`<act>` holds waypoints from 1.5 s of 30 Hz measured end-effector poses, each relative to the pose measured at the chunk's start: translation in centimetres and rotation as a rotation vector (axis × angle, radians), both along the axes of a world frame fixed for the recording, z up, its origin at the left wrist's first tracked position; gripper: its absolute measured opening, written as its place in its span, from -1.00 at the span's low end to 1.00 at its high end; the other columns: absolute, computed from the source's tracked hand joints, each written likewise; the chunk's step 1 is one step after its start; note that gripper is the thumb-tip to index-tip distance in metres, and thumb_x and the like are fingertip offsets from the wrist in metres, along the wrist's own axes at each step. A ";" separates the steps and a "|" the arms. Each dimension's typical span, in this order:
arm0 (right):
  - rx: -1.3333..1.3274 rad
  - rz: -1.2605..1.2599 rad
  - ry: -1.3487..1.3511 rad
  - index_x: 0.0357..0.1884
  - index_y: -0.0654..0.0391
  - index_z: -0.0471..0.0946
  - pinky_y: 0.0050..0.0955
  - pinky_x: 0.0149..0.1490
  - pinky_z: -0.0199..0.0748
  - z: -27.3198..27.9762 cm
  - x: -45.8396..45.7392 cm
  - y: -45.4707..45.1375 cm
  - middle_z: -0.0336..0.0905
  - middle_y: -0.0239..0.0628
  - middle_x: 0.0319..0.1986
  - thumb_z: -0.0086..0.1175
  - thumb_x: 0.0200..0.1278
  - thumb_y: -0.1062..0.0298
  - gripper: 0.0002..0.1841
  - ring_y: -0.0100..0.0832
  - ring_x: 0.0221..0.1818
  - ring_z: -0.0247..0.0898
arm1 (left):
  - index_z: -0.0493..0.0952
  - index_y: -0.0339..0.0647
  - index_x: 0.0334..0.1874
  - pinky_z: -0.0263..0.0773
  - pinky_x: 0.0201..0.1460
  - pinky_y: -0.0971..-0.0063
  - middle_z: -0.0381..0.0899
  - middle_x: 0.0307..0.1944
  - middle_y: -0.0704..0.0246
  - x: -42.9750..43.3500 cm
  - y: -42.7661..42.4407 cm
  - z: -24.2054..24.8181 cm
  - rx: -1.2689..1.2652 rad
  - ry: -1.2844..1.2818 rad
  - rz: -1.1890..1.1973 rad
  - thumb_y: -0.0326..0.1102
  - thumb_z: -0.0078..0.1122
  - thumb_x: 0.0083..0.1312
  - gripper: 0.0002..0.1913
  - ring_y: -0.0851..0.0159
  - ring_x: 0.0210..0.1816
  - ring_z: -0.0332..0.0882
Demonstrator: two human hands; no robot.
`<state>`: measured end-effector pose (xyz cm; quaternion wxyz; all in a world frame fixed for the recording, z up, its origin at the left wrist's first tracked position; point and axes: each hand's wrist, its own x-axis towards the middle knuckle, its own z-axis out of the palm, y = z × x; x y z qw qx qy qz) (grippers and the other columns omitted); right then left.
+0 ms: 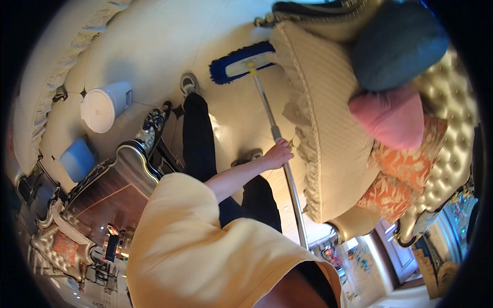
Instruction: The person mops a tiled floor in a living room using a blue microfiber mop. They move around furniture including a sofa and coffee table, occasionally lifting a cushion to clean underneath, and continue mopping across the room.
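Observation:
My left hand [279, 154] is closed around the metal pole of a flat mop [262, 92], near a grey collar on the pole. The mop's blue-fringed head lies on the pale tiled floor [154, 46], its right end close to the sofa's ruffled skirt. Toward me, the pole's other end disappears behind my yellow top. My right hand is out of view. My legs in dark trousers stand on the floor beside the pole, one shoe [189, 84] ahead of the other.
A cushioned sofa [331, 123] with blue, pink and orange pillows stands at the right. On the left are a white lidded bin [101, 109], a blue object [77, 159], a dark ornate table [111, 204] and another ruffled seat [42, 88].

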<state>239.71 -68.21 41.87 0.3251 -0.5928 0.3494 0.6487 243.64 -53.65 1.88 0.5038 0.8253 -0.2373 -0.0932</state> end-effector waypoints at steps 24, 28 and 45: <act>0.079 -0.282 0.011 0.37 0.13 -0.07 -0.54 -0.59 0.30 -0.6 -4.4 -2.3 0.34 -0.33 -0.67 0.04 0.14 0.40 -0.24 -0.52 -0.70 0.29 | 0.46 -0.02 -0.64 0.27 -0.13 0.25 0.48 -0.52 0.39 -1.2 -1.0 -5.2 0.352 -0.108 -0.190 -0.27 0.08 -0.01 -0.90 0.20 -0.24 0.41; 0.045 -0.287 0.029 0.37 0.14 -0.06 -0.54 -0.58 0.31 2.5 -4.2 -3.6 0.34 -0.32 -0.66 0.05 0.14 0.39 -0.24 -0.51 -0.70 0.29 | 0.47 0.02 -0.59 0.25 -0.16 0.17 0.46 -0.53 0.39 -14.5 -8.8 2.0 0.199 0.045 -0.287 -0.30 0.07 0.00 -0.95 0.18 -0.31 0.40; 0.444 -0.500 -0.086 0.36 0.15 -0.03 -0.55 -0.55 0.31 -2.1 2.6 2.2 0.35 -0.29 -0.64 0.07 0.13 0.34 -0.24 -0.50 -0.67 0.30 | 0.44 -0.05 -0.67 0.29 -0.23 0.23 0.42 -0.62 0.34 12.1 15.8 -4.3 0.279 -0.119 -0.005 -0.34 0.18 -0.21 -0.91 0.11 -0.36 0.39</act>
